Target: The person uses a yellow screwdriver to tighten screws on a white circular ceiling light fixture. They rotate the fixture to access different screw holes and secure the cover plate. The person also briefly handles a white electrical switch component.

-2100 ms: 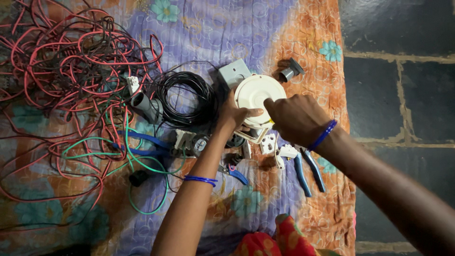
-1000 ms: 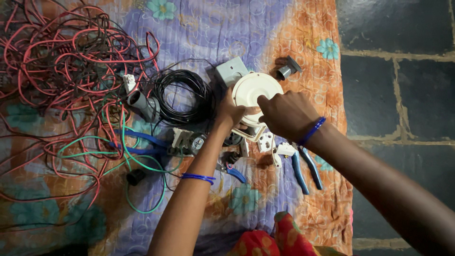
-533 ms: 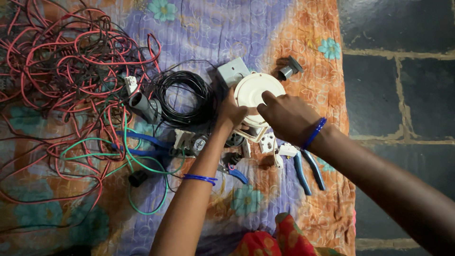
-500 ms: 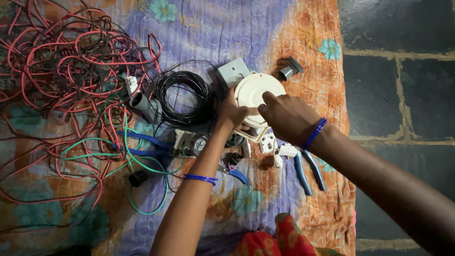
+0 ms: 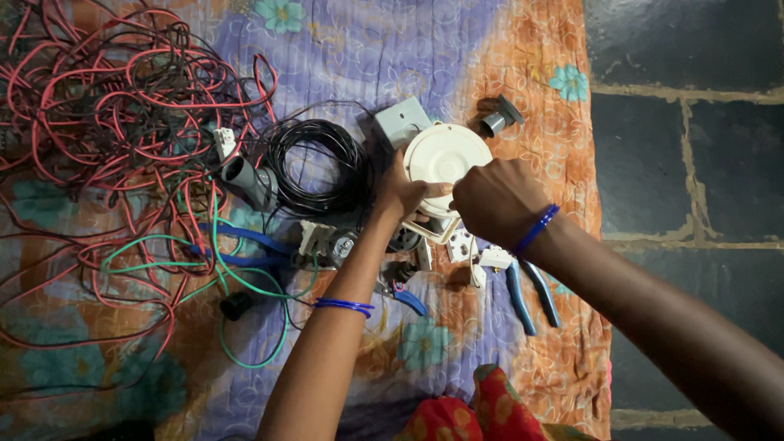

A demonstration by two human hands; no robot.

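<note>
A round white plastic disc (image 5: 445,155), like a ceiling plate, lies on a flowered cloth (image 5: 327,49). My left hand (image 5: 402,192) grips its lower left edge. My right hand (image 5: 494,200) is closed at its lower right edge, fingers curled; what they pinch is hidden. Both wrists wear blue bangles. A grey square box (image 5: 398,122) touches the disc's upper left side. Small white electrical parts (image 5: 469,249) lie just below my hands.
A tangle of red and black wires (image 5: 122,106) fills the left. A black cable coil (image 5: 314,167), a green wire (image 5: 245,282), blue-handled pliers (image 5: 531,290), a grey pipe elbow (image 5: 249,181) and a grey fitting (image 5: 498,121) lie around. Dark stone floor (image 5: 694,122) is at right.
My right hand has slid a little left and up along the disc's lower edge. My left hand has kept its grip on the disc.
</note>
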